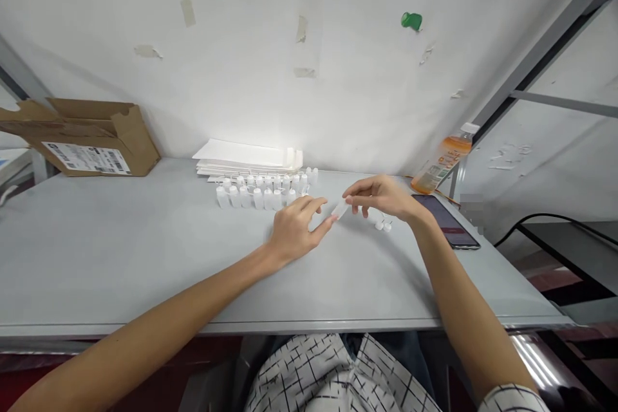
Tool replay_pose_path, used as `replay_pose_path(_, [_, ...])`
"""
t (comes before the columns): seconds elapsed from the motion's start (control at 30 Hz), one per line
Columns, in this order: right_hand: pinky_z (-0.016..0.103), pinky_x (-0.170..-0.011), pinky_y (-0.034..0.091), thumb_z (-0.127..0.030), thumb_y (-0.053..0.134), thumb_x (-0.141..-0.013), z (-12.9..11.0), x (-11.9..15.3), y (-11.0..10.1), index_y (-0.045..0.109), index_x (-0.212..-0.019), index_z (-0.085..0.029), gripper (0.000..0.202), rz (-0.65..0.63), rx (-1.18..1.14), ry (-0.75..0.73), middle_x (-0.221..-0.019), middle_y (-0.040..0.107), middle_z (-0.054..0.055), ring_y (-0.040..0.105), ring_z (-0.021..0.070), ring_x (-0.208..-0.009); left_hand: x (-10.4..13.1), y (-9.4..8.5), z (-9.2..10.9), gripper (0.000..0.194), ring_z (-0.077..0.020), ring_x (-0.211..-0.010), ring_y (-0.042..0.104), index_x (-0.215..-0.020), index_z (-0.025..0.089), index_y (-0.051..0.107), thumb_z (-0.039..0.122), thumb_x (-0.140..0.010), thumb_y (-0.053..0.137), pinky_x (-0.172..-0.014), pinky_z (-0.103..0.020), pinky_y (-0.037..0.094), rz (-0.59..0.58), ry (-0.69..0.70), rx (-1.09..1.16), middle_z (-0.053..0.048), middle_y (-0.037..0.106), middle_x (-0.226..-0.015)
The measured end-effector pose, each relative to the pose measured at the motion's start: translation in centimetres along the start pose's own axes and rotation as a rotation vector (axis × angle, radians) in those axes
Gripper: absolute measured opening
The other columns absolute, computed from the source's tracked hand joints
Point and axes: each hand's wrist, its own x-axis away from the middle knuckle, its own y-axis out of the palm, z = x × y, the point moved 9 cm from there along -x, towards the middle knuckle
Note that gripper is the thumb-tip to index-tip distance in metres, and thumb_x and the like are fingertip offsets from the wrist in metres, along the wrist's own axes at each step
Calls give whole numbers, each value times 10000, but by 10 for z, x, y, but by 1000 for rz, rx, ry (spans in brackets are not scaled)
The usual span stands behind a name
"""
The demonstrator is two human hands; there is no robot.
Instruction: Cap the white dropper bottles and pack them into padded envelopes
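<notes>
A small white plastic bottle (340, 208) is tilted just above the table between my hands. My right hand (381, 196) pinches its upper end between thumb and fingers. My left hand (297, 228) has its thumb stretched out, the tip touching the bottle's lower end, while its index finger stays apart from it. Left of my hands, several small white bottles (259, 198) stand upright in rows. Under my right hand lie a few small white caps (383, 226) with thin pins, partly hidden by the hand.
White flat cartons (246, 154) are stacked behind the bottle rows. An opened cardboard box (91, 138) stands at the back left. At the right are a phone (449, 222) and a leaning drink bottle (444, 161) with orange liquid. A wall (241, 90) closes off the grey table (145, 257) behind.
</notes>
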Motion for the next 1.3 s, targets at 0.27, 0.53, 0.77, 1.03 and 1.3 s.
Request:
replay_pose_path(0.27, [266,-507,501,-470,665,-819,-5,-1,11,732,-990,-150,369,12,-71,-96,-879,732,92,675,171,-655,7,33,-37,281,-129,-545,580,-999,171,693,404,-889,581,-495,-245,474,-239,-252,324,-9,639,-696])
replay_pose_path(0.53, [255,-514,393,-353,724,-722,84,23,-78,739,-744,-155,200,191,613,407,-671,709,69,629,175,-609,9,41,-43,267,-130,-515,628,-1020,191,610,406,-862,592,-519,-261,540,-320,-346,436,-17,659,-763])
replay_pose_path(0.77, [209,-436,367,-253,704,-683,86,20,-69,721,-692,-133,121,139,420,353,-638,686,67,598,145,-580,8,39,-42,291,-126,-519,610,-1028,192,600,423,-850,595,-510,-262,539,-310,-327,388,-26,657,-782])
replay_pose_path(1.03, [226,-383,370,-226,711,-674,77,26,-76,728,-726,-117,122,228,196,334,-620,659,68,534,127,-513,8,39,-40,249,-122,-514,605,-1003,199,566,399,-858,586,-499,-258,518,-326,-319,392,-18,633,-789])
replay_pose_path(1.3, [218,-423,388,-369,736,-726,52,21,-55,710,-700,-124,247,173,-14,182,-592,610,34,506,97,-518,11,44,-35,163,-124,-565,605,-982,211,517,355,-906,525,-480,-224,446,-412,-329,489,1,605,-755])
